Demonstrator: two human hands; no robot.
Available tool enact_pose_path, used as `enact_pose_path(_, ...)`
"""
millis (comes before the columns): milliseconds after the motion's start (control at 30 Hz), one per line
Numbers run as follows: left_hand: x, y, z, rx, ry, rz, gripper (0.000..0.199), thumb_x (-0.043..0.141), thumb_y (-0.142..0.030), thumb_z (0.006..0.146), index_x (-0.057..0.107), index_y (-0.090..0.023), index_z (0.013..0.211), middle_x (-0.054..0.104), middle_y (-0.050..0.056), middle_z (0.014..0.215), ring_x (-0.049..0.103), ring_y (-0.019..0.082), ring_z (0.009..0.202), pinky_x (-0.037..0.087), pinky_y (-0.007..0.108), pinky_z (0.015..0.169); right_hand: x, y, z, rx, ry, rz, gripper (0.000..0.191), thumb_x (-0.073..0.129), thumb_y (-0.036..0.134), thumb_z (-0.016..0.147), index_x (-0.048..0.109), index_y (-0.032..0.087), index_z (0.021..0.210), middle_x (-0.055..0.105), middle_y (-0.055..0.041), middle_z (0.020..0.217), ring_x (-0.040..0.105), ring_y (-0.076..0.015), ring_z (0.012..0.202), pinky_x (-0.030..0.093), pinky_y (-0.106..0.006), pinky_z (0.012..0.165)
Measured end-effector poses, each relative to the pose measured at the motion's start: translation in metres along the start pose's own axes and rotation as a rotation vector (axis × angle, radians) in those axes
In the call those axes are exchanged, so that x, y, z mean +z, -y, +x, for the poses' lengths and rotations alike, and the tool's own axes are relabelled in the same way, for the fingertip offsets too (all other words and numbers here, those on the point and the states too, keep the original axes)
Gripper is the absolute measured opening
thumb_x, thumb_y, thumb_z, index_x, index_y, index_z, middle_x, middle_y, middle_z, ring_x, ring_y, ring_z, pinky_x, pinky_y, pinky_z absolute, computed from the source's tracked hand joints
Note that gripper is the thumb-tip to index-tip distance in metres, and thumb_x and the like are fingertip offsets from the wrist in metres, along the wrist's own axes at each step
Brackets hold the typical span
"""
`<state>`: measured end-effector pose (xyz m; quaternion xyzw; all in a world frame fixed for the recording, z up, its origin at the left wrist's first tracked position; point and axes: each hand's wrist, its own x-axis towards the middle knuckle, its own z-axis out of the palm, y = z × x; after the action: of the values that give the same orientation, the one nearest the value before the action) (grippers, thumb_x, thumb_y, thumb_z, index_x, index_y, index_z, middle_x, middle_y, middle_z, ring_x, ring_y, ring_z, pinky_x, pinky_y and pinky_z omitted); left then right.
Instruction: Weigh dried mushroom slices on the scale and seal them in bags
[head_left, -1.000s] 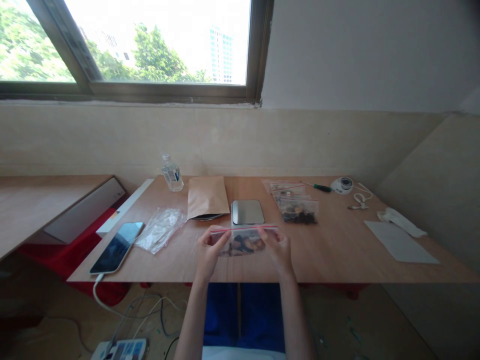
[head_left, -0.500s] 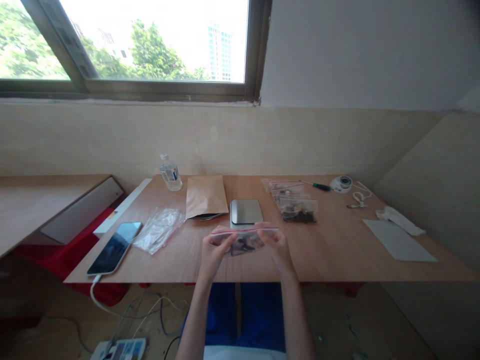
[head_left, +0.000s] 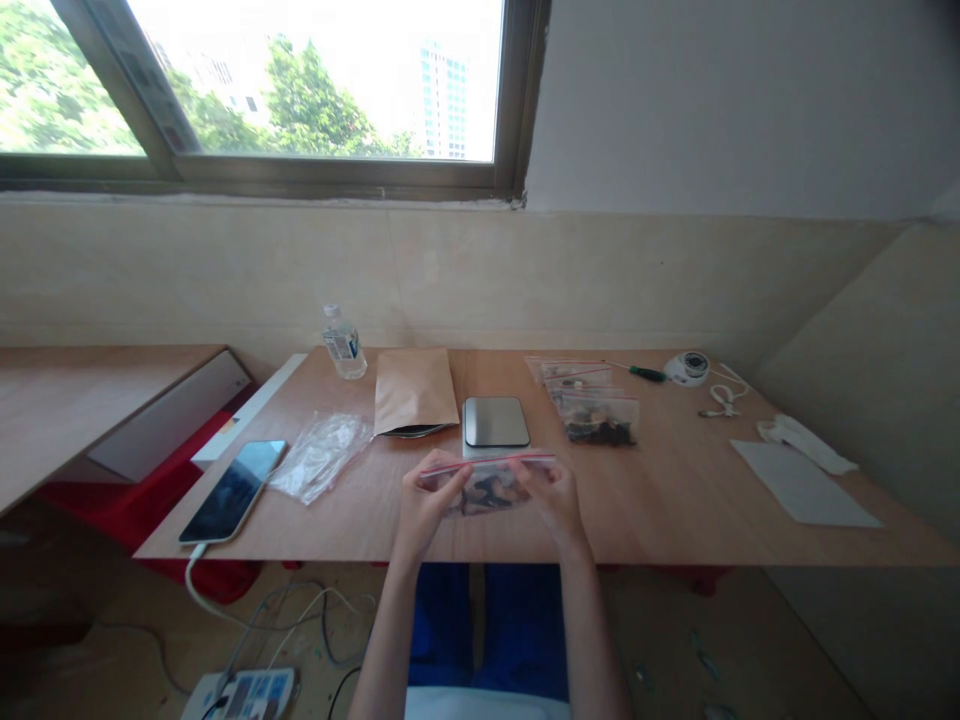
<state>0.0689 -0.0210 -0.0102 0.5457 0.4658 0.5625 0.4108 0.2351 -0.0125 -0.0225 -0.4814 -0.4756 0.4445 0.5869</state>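
Note:
A small clear zip bag point(head_left: 487, 487) with a red seal strip and dark bits inside is held up just above the front of the wooden table point(head_left: 660, 500). My left hand point(head_left: 424, 502) pinches its left end and my right hand point(head_left: 552, 496) pinches its right end, near the seal. Just behind the bag sits a flat grey scale point(head_left: 495, 422). To the right of the scale lies a stack of filled zip bags point(head_left: 592, 405) with dark contents.
A brown paper pouch point(head_left: 415, 391) and a water bottle point(head_left: 343, 343) stand behind left. Empty clear bags point(head_left: 321, 455) and a phone point(head_left: 234, 490) on a cable lie at the left. A screwdriver point(head_left: 639, 372), tape roll point(head_left: 688, 367) and white sheet point(head_left: 802, 484) are at the right.
The bag stays pinched between both hands; my fingers have shifted slightly along its top edge and the camera has tilted a little. Nothing else moved.

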Motion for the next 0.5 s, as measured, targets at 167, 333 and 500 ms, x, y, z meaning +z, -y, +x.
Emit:
enact_pose_path(167,0.001,-0.002,0.0,0.017,-0.017,0.036,0.019,0.066,-0.034,0.071,0.066,-0.015,0.068,0.063,0.002,0.069,0.057,0.014,0.067,0.042,0.023,0.061,-0.003,0.007,-0.001,-0.034,-0.014,-0.044,0.022,0.069,0.039,0.068,0.071,0.017,0.073,0.071,-0.0039,0.069,0.066,-0.0194,0.064,0.054,-0.029,0.059)
enact_pose_path(333,0.004,-0.001,0.001,0.021,0.06,-0.021,0.016,0.064,-0.031,0.074,0.066,-0.016,0.075,0.064,0.002,0.075,0.059,0.014,0.072,0.045,0.022,0.064,-0.011,0.009,0.0,-0.028,0.039,-0.01,0.021,0.07,0.039,0.066,0.07,0.018,0.068,0.071,-0.0027,0.068,0.066,-0.0187,0.066,0.054,-0.029,0.064)
enact_pose_path(500,0.006,0.004,0.0,0.043,0.139,-0.021,0.015,0.065,-0.029,0.074,0.069,-0.016,0.081,0.066,0.004,0.081,0.061,0.016,0.078,0.047,0.025,0.07,-0.015,0.013,-0.003,-0.005,0.213,0.0,0.023,0.07,0.039,0.067,0.069,0.017,0.076,0.071,-0.0038,0.073,0.066,-0.0182,0.067,0.053,-0.028,0.063)
